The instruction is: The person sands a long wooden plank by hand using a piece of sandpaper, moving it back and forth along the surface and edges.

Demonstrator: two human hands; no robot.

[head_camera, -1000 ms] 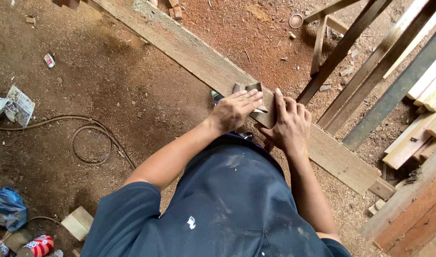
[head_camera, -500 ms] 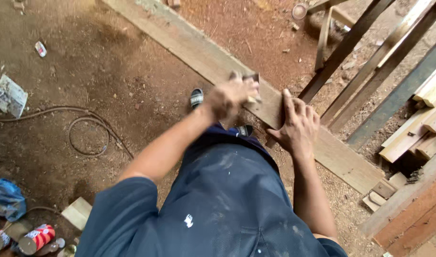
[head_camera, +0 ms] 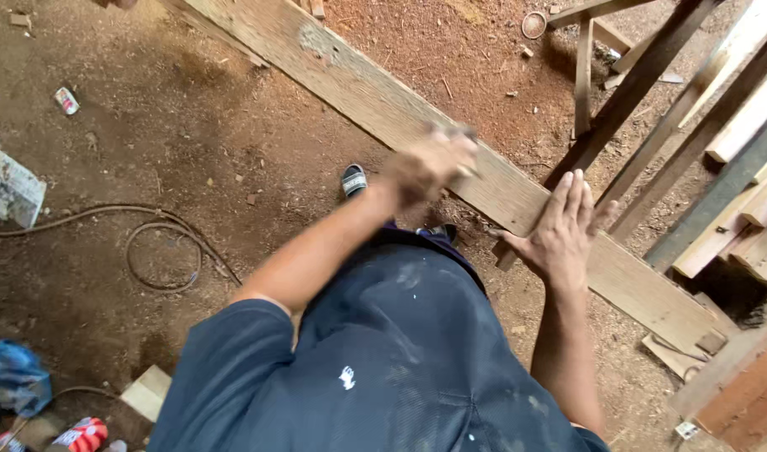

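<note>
A long wooden plank [head_camera: 333,67] runs diagonally from the top left to the lower right above a dirt floor. My left hand [head_camera: 429,165] is blurred with motion and closed on a small block [head_camera: 463,134] that rests on the plank's top face. My right hand [head_camera: 563,230] lies flat and open on the plank further right, fingers spread, pressing on the wood. My dark blue shirt fills the bottom of the view. A sandalled foot [head_camera: 354,180] shows under the plank.
A hose [head_camera: 161,251] curls on the dirt at the left. Stacked boards and dark slanted beams [head_camera: 651,92] crowd the right side. A can [head_camera: 82,435], a blue bag [head_camera: 15,377], a wood offcut [head_camera: 149,392] and scraps of litter lie at the left edge.
My left hand has slid with the block up the plank toward the top left. The right hand has stayed flat on the plank. The camera view has shifted a little.
</note>
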